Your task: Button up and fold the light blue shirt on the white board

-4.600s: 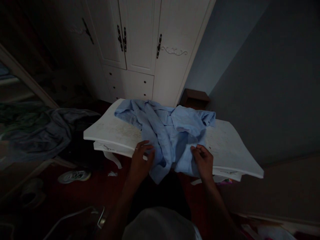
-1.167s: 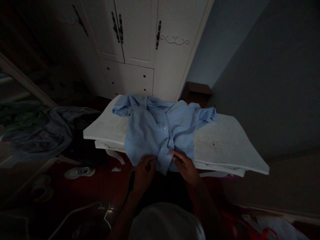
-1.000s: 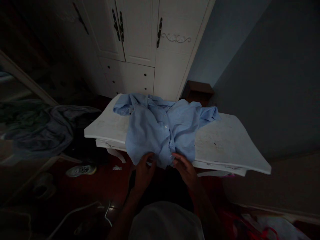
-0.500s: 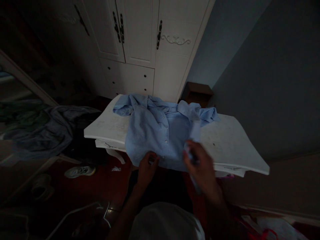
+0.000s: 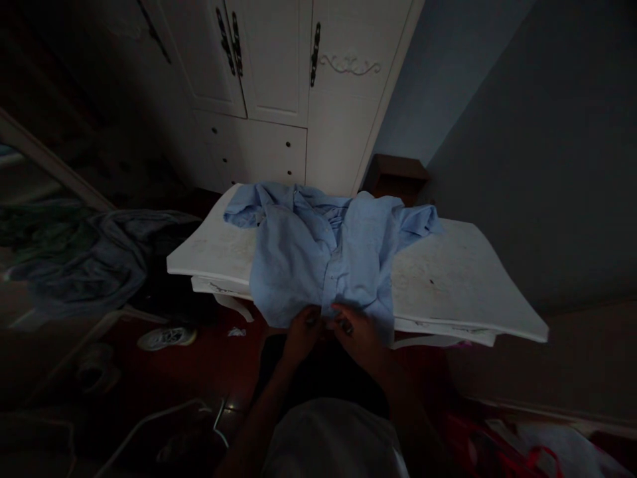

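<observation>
since half a second ago the right hand [image 5: 359, 335] has dropped from above the board to the hem, and the right front panel of the shirt [image 5: 323, 259], lifted and blurred then, now lies flat against the left panel.

the shirt is pale blue, thin and creased. it lies front up across the middle of the board [image 5: 448, 279], collar at the far edge, sleeves bunched out to either side, small buttons down the centre strip. its hem hangs over the near edge, which leaves the cloth free there for fingers to get under and over it. the left hand [image 5: 303, 330] and the right hand meet at that hanging edge, just below where the two panels join. both sets of fingers look narrowly pinched on the cloth, though the light is too dim to be sure of each finger.

the board is white, flat, scuffed with faint marks, and rests on a second board [image 5: 209, 287] of like shape. behind stands a white wardrobe [image 5: 279, 79] with dark handles and a scroll ornament. to the left a grey heap of cloth [image 5: 94, 259] slumps, with a pale shoe [image 5: 166, 337] on the dark red floor [image 5: 199, 372]. a brown box [image 5: 398, 176] sits by the blue wall [image 5: 522, 133].
</observation>
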Available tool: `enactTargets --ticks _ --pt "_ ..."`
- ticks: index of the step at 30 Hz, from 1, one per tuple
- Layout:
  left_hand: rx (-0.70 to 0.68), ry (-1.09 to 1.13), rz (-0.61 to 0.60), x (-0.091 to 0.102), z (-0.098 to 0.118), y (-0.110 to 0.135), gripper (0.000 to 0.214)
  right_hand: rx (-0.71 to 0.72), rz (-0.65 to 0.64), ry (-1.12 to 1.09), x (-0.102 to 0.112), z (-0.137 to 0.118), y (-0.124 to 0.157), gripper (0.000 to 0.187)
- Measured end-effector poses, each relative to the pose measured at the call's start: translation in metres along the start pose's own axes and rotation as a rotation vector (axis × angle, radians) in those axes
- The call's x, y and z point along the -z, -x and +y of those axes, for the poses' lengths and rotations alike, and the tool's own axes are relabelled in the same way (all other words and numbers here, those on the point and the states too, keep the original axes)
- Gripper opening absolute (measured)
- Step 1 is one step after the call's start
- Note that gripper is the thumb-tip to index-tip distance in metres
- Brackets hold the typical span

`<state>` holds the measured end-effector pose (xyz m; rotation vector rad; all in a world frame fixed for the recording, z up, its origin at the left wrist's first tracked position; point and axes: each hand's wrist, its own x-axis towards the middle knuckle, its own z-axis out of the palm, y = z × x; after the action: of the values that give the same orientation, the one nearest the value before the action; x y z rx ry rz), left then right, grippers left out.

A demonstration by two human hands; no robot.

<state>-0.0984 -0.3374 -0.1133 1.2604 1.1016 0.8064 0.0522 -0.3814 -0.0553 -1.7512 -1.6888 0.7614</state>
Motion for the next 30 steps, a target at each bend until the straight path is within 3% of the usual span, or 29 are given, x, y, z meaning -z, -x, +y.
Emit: enactTargets --ticks 5,8,12,16,18,22,24,26,30 --pt "0.105 0.224 0.006 -0.006 0.002 0.002 0.034 -0.062 0.118 0.092 -0.019 0.003 0.003 0.022" --pt "0.145 0.31 -0.031 -0.005 0.006 0.007 0.041 -0.125 0.175 0.182 -0.017 0.002 0.003 0.029" --pt "0.159 0.245 -0.144 -0.006 0.011 0.013 0.048 -0.18 0.166 0.259 -0.014 -0.006 0.001 0.038" --pt "0.083 0.137 -0.225 -0.008 0.015 0.019 0.042 -0.127 0.156 0.259 -0.01 -0.006 -0.003 0.025" --pt "0.114 0.129 -0.132 -0.008 0.015 0.019 0.043 -0.091 0.162 0.223 -0.006 -0.001 -0.004 0.026" --pt "0.164 0.155 0.184 -0.005 0.009 0.013 0.045 -0.036 0.232 0.095 0.005 0.01 -0.001 0.028" --pt "0.163 0.157 0.228 -0.006 0.008 0.01 0.046 -0.018 0.26 0.016 0.007 0.014 0.002 0.028" --pt "0.106 0.096 0.237 -0.007 0.008 0.008 0.042 -0.008 0.285 -0.053 0.007 0.018 0.005 0.028" --pt "-0.166 -0.28 0.323 -0.01 0.01 0.01 0.022 -0.03 0.328 -0.144 0.005 0.022 0.008 0.03"
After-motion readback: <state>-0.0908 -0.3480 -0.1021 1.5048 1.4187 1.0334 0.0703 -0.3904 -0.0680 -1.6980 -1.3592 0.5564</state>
